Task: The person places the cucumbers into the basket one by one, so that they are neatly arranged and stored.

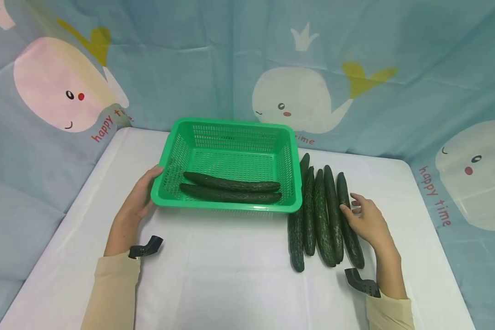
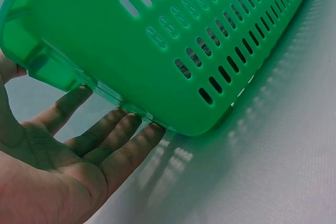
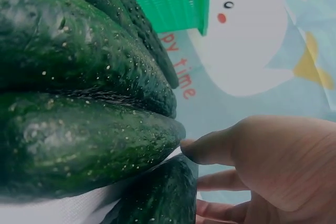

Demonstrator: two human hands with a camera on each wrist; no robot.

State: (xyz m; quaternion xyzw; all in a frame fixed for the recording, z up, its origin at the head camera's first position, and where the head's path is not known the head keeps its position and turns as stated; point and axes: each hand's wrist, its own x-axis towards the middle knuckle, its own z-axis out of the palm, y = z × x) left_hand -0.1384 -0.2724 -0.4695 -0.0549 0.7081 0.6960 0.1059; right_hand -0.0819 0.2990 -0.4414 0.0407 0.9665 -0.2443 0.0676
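Two dark green cucumbers [image 1: 231,190] lie side by side in a green plastic basket [image 1: 227,207]. My left hand [image 1: 143,190] is at the basket's left end; in the left wrist view its nearly straight fingers [image 2: 131,145] touch the outer wall, with the thumb by the rim. Several more cucumbers [image 1: 321,215] lie lengthwise in a row right of the basket. Over the outermost cucumber [image 1: 352,238] is my right hand [image 1: 369,220], its thumb on the left side and fingers on the right. Whether those fingers press on it I cannot tell.
A white cloth covers the table [image 1: 231,275]. Behind it hangs a light blue curtain [image 1: 214,59] printed with whales. The leftmost cucumber [image 1: 297,243] lies close against the basket's right end, partly hidden by its rim.
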